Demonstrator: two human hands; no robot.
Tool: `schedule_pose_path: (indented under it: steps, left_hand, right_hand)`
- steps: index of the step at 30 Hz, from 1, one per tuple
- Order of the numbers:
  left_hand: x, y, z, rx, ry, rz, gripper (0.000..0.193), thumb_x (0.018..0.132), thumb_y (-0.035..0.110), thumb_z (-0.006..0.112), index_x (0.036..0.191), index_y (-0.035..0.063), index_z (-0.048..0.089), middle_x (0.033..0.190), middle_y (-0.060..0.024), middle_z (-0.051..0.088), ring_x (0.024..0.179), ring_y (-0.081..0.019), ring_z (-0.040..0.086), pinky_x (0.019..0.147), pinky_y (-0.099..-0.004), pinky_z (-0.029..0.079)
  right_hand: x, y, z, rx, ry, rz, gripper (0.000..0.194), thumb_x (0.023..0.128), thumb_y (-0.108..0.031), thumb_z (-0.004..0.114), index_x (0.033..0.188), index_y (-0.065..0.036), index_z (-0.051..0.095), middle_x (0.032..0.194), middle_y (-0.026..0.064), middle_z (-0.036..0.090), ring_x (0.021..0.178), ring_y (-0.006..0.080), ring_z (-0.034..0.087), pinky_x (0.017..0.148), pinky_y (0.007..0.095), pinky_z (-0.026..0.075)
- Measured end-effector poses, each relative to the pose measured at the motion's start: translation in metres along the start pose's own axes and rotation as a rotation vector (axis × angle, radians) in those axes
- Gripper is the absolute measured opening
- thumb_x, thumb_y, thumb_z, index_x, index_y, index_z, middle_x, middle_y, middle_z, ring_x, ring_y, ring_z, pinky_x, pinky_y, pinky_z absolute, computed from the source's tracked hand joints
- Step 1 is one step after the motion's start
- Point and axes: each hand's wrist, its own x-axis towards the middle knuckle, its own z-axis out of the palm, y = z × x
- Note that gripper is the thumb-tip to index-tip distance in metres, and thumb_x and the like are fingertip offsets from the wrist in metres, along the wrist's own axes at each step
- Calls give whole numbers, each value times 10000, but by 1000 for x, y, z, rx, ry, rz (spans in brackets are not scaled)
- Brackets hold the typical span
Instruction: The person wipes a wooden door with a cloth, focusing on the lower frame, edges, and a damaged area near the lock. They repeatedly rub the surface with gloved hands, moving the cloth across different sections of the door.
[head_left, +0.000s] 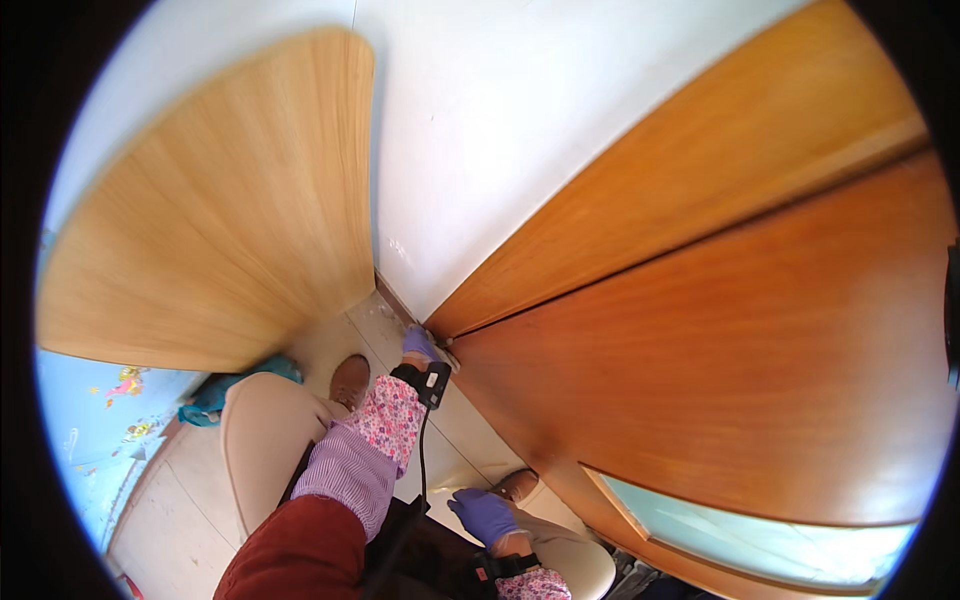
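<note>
My left hand (420, 343), in a purple glove, reaches down to the foot of the orange-brown wooden door (675, 360), by the wall corner. Its fingers are closed on a pale, thin thing, perhaps a cloth (451, 360), which touches the door's lower edge; the hand hides part of it. My right hand (484, 516), also purple-gloved, is over my right knee, its fingers bent. Whether it holds anything cannot be told. Each wrist bears a black strapped device, and a black cable runs from the left one. Flowered cuffs cover both forearms.
A light wooden panel (225, 202) stands at the left, by the white wall (480, 135). Under it lies a teal bag or cloth (277, 367). My brown shoes (350, 381) are on the tiled floor (442, 442). A glazed pane (750, 540) is set in the door.
</note>
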Motion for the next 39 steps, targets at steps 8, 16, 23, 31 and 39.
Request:
schedule_pose_path:
  steps: [8,16,23,31,39]
  left_hand:
    - [12,51,19,211,-352,107,304,924,462,493,883,170,567,845,-55,604,845,-251,611,673,-483,465]
    - [13,117,66,438,-893,243,226,981,244,491,950,71,634,905,-128,652,864,-304,638,732,-426,522]
    - [-209,84,138,469,-799,359,292,1035,269,441,966,22,581,913,-175,629,868,-362,619,775,-501,514]
    - [-454,28,151,564,-1160,634,296,1087,252,415,1078,-10,551,1036,-169,626,983,-355,630,913,-476,516]
    - [-543,-46,103,577,-1613,747,441,1096,225,377,1478,5,397,1458,-157,503,1326,-260,515,1154,-378,392]
  right_hand:
    - [6,-12,-21,-15,16,11,371,976,-382,521,1059,-64,693,1107,193,689,1024,389,653,879,496,513]
    - [22,8,-10,-71,6,-8,386,945,-404,544,1062,-79,716,1152,184,697,1067,386,657,922,494,514]
    - [36,27,3,-107,58,-89,397,924,-400,554,1067,-75,731,1134,199,704,1074,388,658,938,479,515]
    - [23,22,-10,-76,60,-49,411,911,-387,564,1109,-71,737,1161,212,694,1094,389,656,958,472,510]
    - [15,29,-10,-60,75,-8,402,913,-364,560,1110,-63,739,1170,216,692,1108,399,649,966,469,505]
